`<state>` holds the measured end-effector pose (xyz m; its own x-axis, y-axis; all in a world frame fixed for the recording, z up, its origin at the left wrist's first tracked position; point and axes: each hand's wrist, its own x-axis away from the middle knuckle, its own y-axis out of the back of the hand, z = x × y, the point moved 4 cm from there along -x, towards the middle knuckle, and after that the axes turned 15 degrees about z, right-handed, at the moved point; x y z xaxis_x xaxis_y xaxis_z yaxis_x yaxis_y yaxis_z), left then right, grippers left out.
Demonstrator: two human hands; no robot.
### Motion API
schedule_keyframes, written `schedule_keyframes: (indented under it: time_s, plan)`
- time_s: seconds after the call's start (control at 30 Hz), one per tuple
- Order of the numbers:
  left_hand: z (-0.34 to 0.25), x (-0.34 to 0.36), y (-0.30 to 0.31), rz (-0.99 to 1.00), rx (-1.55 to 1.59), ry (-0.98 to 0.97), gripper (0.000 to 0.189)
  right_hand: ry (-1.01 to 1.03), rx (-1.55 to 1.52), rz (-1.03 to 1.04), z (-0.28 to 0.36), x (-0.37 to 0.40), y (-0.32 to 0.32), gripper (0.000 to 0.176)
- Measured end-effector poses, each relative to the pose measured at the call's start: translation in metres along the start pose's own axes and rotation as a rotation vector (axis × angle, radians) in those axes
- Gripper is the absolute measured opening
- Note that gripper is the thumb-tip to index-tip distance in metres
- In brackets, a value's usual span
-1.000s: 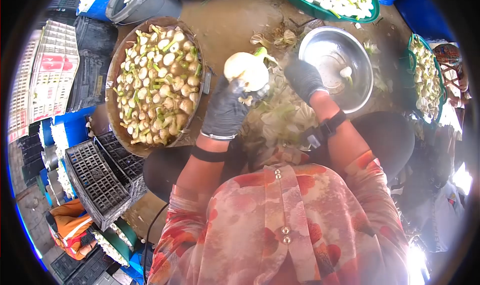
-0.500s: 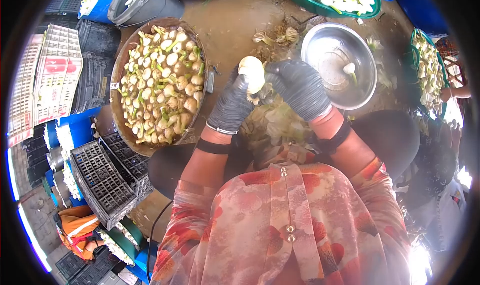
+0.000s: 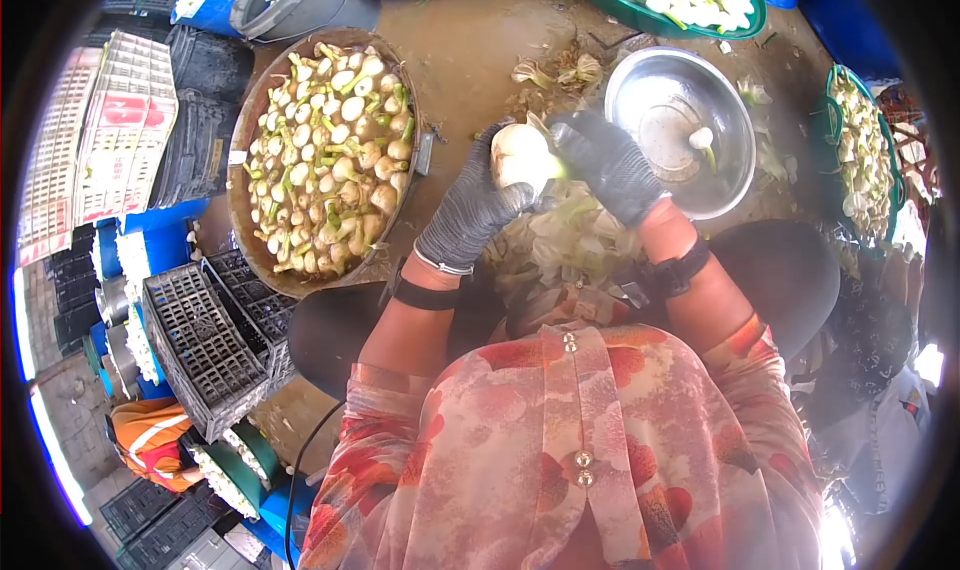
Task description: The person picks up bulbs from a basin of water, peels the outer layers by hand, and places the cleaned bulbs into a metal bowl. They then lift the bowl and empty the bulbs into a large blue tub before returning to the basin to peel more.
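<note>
My left hand (image 3: 478, 202), in a dark grey glove, is wrapped round a large pale garlic bulb (image 3: 520, 158). The bulb's green stem end points right, towards my other hand. Close against that side is my right hand (image 3: 610, 165), also gloved, its fingers curled together. A thin flap of skin (image 3: 538, 124) stands up between the bulb and these fingertips; what they pinch is hidden. Below both hands lies a heap of peeled skins (image 3: 560, 240). Just right of my right hand, a steel bowl (image 3: 735, 185) holds one small white bulb (image 3: 701, 138) with a green stem.
A round basin (image 3: 240, 225) full of unpeeled bulbs stands on the left. Green tubs of white bulbs sit at the top (image 3: 640, 10) and far right (image 3: 832, 120). Black crates (image 3: 200, 350) and pale crates (image 3: 125, 130) line the left. A person in orange (image 3: 150, 435) bends at lower left.
The bulb has turned in my left hand, so its green stem end now faces right. My right hand has shifted slightly right and its fingers have moved away from the bulb's side.
</note>
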<state>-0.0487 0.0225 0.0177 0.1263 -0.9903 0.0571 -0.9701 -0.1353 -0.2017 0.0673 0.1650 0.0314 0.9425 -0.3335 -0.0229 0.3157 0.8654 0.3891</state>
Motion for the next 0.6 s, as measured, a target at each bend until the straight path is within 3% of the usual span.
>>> schedule_keyframes:
  time_s: [0.03,0.13,0.23,0.33,0.4,0.43,0.47,0.53,0.57,0.6]
  plan:
    - [-0.003,0.003,-0.001,0.005,0.061,0.028,0.083,0.062,-0.069,-0.01,0.011,0.003,0.004,0.03]
    - [-0.017,0.009,-0.009,0.007,0.012,0.062,0.08,-0.088,-0.076,0.183,0.016,0.005,0.007,0.031]
    - [-0.017,0.015,-0.016,-0.001,-0.215,0.053,0.081,-0.1,-0.148,0.219,0.017,0.011,0.002,0.029]
    - [-0.029,0.015,-0.024,0.03,-0.329,-0.036,0.081,-0.283,0.011,0.242,-0.009,0.005,-0.007,0.026]
    - [-0.031,0.017,-0.027,0.039,0.019,-0.072,0.071,-0.264,-0.131,0.391,-0.049,0.006,-0.017,0.027]
    - [-0.034,0.017,-0.028,0.046,0.193,-0.089,0.066,-0.34,-0.341,0.469,-0.055,0.012,-0.02,0.027]
    - [-0.044,0.012,-0.03,0.106,0.461,-0.212,0.065,-0.323,-0.381,0.548,-0.061,0.016,-0.027,0.029]
    - [-0.058,0.013,-0.025,0.072,0.669,-0.287,0.067,-0.237,0.062,0.671,-0.077,0.022,-0.054,0.034]
    - [-0.055,0.013,-0.017,-0.026,0.499,-0.219,0.069,-0.225,0.24,0.671,-0.082,0.028,-0.061,0.037]
    - [-0.048,0.014,-0.005,-0.13,0.331,-0.149,0.072,-0.288,0.439,0.504,-0.036,0.041,-0.044,0.036]
